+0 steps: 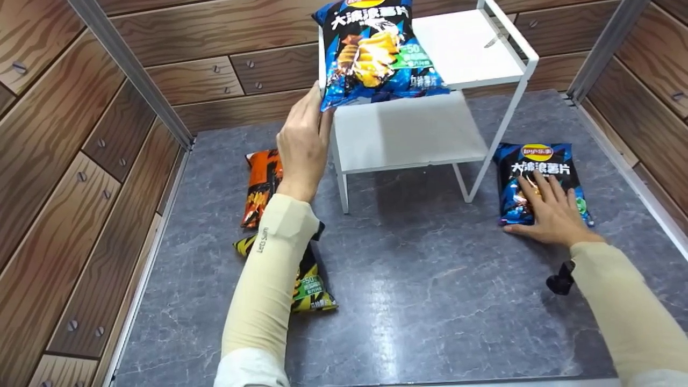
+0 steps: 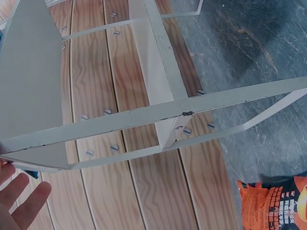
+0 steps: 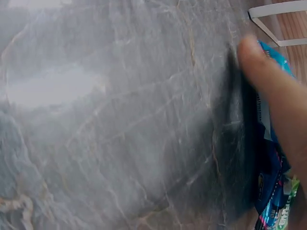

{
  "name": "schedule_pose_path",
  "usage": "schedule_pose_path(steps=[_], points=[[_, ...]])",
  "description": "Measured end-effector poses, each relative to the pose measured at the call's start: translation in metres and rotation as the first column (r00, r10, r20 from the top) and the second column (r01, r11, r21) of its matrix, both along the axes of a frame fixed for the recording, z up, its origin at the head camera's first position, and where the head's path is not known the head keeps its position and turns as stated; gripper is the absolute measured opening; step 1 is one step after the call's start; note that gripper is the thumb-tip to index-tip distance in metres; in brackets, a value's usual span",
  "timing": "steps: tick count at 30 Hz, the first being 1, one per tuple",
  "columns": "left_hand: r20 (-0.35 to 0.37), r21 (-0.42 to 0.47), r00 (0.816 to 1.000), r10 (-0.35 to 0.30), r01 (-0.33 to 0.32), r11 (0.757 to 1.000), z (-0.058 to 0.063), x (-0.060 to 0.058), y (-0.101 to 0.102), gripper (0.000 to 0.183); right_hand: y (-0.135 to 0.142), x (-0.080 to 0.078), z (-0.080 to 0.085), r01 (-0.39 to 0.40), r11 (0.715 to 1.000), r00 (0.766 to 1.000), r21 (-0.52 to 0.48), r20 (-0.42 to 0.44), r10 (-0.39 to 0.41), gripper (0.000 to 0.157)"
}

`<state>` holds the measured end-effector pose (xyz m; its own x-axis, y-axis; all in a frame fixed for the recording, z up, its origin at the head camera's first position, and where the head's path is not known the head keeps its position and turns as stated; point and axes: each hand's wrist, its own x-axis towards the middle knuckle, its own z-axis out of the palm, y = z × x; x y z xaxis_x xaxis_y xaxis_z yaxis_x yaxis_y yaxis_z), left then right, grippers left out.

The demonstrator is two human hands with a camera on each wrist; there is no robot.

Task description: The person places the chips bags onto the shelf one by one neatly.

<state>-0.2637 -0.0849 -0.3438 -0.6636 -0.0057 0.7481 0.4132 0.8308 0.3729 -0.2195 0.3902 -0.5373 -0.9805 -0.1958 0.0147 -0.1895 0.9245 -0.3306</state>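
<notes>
A blue and black potato chip bag (image 1: 371, 54) lies on the top tier of a small white shelf (image 1: 462, 37), at its left end. My left hand (image 1: 303, 142) reaches up to that end, with fingertips right at the bag's lower left corner. In the left wrist view, extended fingers of the left hand (image 2: 24, 201) are beside the shelf frame (image 2: 110, 117). On the floor right of the shelf lies another blue chip bag (image 1: 509, 185). My right hand (image 1: 556, 217) rests on it, fingers spread; its thumb extends past the bag's lower edge.
Left of the shelf, an orange chip bag (image 1: 260, 177) and a yellow and black one (image 1: 314, 287) lie on the grey marbled floor (image 1: 419, 301), partly hidden behind my left arm. The shelf's lower tier (image 1: 408, 134) stands above the floor. Wood-patterned walls (image 1: 123, 177) enclose the area.
</notes>
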Motion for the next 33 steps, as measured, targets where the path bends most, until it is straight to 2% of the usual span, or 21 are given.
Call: schedule_pose_path(steps=[5, 11, 18, 27, 33], points=[[0.014, -0.001, 1.0, 0.001, -0.001, 1.0, 0.001, 0.0, 0.001, 0.048, 0.001, 0.0, -0.001, 0.007, 1.0, 0.999, -0.023, -0.04, -0.008, 0.107], [0.016, 0.001, 1.0, 0.004, -0.004, 1.0, 0.001, 0.001, 0.0, 0.048, -0.003, 0.001, -0.003, 0.01, 1.0, 0.997, 0.021, -0.078, -0.009, 0.101], [0.006, -0.003, 1.0, 0.005, -0.005, 1.0, 0.001, 0.001, 0.0, 0.049, -0.006, -0.001, -0.007, -0.001, 0.999, 0.985, 0.046, -0.174, 0.009, 0.097], [0.01, -0.004, 1.0, 0.009, -0.009, 1.0, 0.001, 0.001, 0.002, 0.049, -0.011, 0.001, -0.002, 0.009, 0.998, 0.981, 0.061, -0.193, 0.003, 0.094], [0.015, 0.002, 1.0, 0.014, -0.014, 1.0, 0.0, 0.0, 0.002, 0.049, -0.014, 0.003, 0.003, 0.01, 0.999, 0.976, 0.035, -0.219, -0.002, 0.092]])
